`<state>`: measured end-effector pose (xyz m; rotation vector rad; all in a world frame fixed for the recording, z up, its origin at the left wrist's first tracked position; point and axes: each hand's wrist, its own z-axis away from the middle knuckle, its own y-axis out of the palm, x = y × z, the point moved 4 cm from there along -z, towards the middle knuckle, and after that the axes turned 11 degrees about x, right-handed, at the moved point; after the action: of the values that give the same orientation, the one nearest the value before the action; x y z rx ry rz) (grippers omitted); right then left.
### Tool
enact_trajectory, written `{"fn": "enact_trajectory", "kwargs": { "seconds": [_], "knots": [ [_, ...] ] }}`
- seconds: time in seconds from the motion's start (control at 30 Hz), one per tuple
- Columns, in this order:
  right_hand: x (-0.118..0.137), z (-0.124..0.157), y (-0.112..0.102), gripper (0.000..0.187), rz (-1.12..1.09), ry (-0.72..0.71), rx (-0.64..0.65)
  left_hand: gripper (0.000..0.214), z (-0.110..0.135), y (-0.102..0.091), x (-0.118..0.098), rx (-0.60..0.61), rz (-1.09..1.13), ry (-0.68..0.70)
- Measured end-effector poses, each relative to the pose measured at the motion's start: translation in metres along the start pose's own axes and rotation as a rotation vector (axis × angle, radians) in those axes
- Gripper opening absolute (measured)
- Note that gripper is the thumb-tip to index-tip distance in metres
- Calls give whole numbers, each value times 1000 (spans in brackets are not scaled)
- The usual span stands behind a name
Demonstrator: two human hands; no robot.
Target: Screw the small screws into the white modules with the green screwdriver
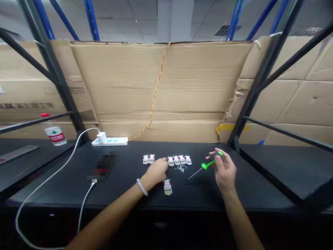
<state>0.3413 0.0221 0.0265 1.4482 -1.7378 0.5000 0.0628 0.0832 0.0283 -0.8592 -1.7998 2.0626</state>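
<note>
My right hand [225, 170] holds a screwdriver [205, 166] with a green handle; its dark shaft slants down left towards the tabletop. My left hand [156, 172], a beaded bracelet on its wrist, is closed at the left end of a row of small white-and-purple blocks [179, 160]. What its fingers pinch, if anything, is hidden. Two similar blocks [148, 159] stand left of that hand. Another white-and-purple block [168, 186] lies nearer to me, just below the fingers. Small pale pieces [181, 168] are scattered in front of the row.
A white power strip [117, 141] with a plugged-in charger [101, 137] lies at the back left. Its white cable [56, 172] loops down the left side. A blurred dark object [104, 166] lies left of my arm. Cardboard [125, 83] and dark shelf posts [256, 83] bound the black table.
</note>
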Motion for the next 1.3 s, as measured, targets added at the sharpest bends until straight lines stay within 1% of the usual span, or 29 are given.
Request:
{"fn": "enact_trajectory", "kwargs": {
  "seconds": [0.1, 0.2, 0.27, 0.33, 0.43, 0.5, 0.63, 0.8, 0.87, 0.97, 1.1, 1.23, 1.3],
  "knots": [
    [1, 0, 0, 36, 18, -5, 8, 24, 6, -12, 7, -60, 64, 13],
    [2, 0, 1, 35, 17, -11, 7, 21, 17, -24, 14, -138, 148, 18],
    [3, 0, 2, 35, 8, -11, 1, 18, 27, -28, 15, -158, 202, 33],
    [3, 0, 3, 35, 6, -4, 2, 14, 38, -28, 13, -164, 256, 70],
    [4, 0, 3, 35, 7, -4, 6, 9, 54, -24, 8, -194, 395, 169],
    [5, 0, 3, 35, -1, -3, 4, 8, 63, -20, 3, -191, 476, 206],
    [5, 0, 3, 36, -15, -5, 7, 5, 76, -10, -8, -119, 555, 201],
    [5, 1, 3, 33, -7, -10, 11, 6, 86, -1, -16, -99, 658, 182],
    [5, 1, 3, 33, -13, -11, 14, 10, 88, 4, -15, -117, 667, 167],
    [5, 1, 2, 33, -19, -7, 16, 13, 91, 11, -11, -163, 624, 145],
    [6, 1, 3, 33, -13, -10, 22, 17, 97, 14, -8, -185, 577, 158],
    [7, 1, 4, 32, -22, -4, 13, 20, 100, 14, -11, -223, 645, 197],
    [7, 1, 4, 33, -29, -4, 13, 18, 100, 17, -13, -252, 660, 170]
  ]
}}
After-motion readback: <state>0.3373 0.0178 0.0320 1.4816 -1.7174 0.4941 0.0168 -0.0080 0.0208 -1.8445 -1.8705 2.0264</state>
